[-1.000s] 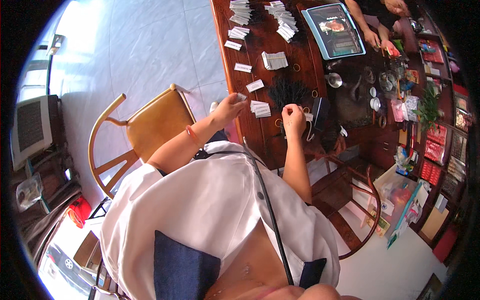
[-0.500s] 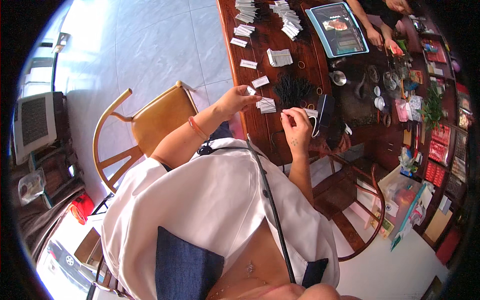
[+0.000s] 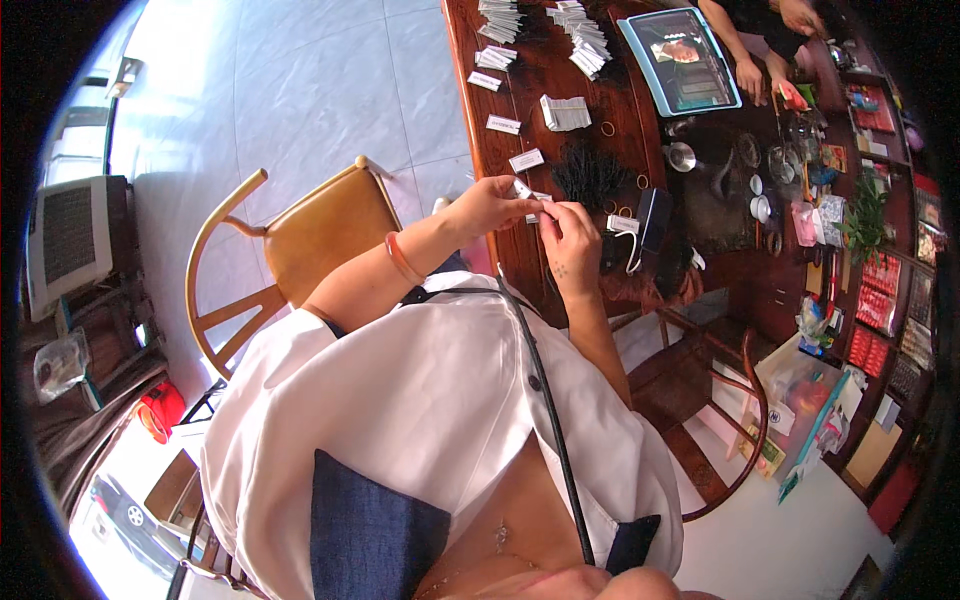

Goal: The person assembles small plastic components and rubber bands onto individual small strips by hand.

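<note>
My left hand (image 3: 492,205) and my right hand (image 3: 567,237) meet above the near edge of a dark wooden table (image 3: 520,100). Together they pinch a small white paper card (image 3: 522,190), the left at its near end, the right at its far end. Just beyond the hands lies a heap of thin black strands (image 3: 588,172). More white cards (image 3: 526,160) lie singly on the table, and stacks of them (image 3: 566,113) sit farther back. An orange band circles my left wrist.
A wooden armchair (image 3: 310,235) stands to my left on grey floor tiles. Another person's hands (image 3: 760,75) rest by a tablet (image 3: 680,60) at the table's far end. Tea ware, small packets and a plant crowd the right side. A dark chair (image 3: 720,400) stands at the lower right.
My hands have come together: the right has moved left to meet the left, and both now hold the same white card. The view has shifted slightly.
</note>
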A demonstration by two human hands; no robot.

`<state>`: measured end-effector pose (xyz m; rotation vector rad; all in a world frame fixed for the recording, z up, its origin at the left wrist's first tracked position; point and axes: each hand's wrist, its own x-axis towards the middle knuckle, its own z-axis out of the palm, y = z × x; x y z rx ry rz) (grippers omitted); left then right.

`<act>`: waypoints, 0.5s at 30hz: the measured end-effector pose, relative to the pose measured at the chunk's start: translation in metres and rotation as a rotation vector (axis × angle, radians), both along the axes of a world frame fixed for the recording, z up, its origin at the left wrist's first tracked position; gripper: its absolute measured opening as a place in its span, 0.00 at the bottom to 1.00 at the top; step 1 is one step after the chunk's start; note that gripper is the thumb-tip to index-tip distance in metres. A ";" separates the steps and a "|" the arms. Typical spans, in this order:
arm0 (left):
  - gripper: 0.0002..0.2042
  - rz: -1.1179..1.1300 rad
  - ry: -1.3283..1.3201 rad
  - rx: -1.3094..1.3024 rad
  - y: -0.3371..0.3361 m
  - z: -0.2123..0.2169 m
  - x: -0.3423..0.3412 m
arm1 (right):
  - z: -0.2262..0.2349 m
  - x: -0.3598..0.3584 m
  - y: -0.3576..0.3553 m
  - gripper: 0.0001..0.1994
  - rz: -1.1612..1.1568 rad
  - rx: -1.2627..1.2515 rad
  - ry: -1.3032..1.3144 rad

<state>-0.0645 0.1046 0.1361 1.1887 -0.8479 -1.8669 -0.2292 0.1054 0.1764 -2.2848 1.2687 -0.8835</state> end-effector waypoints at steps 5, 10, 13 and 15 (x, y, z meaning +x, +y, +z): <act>0.09 0.059 0.278 0.052 0.001 -0.003 -0.002 | 0.015 0.007 -0.004 0.05 -0.038 -0.089 0.001; 0.08 0.051 0.106 -0.205 0.004 -0.008 -0.009 | 0.023 0.018 -0.005 0.05 -0.097 -0.005 0.027; 0.08 0.061 -0.014 -0.330 0.008 0.005 -0.011 | 0.022 0.020 -0.008 0.05 -0.106 -0.005 0.004; 0.08 0.073 -0.059 -0.385 0.010 0.021 -0.008 | 0.024 0.021 -0.009 0.05 -0.109 -0.014 0.007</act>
